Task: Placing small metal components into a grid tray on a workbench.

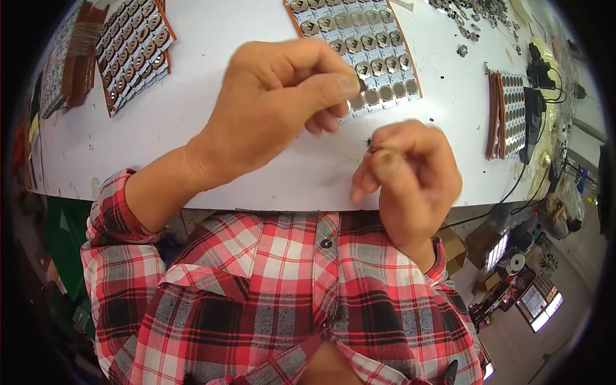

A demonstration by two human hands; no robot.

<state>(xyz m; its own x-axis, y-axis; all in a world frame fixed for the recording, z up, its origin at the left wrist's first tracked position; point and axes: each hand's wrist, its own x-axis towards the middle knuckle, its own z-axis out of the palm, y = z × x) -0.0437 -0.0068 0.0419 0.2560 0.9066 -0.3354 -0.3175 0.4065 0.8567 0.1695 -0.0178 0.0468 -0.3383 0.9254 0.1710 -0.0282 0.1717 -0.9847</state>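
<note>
Two pinching hands (279, 102) (404, 170), fingers curled

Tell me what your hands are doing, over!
Left hand pinching a small metal piece over the tray of metal parts. Right hand pinching a tiny dark part above the white table. Nothing between them.

A white worktable (192, 122) stands over a grey floor (513, 333).

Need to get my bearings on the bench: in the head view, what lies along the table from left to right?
Tilted tray of metal parts → left hand → right hand → stack of trays on edge → black cables.
</note>
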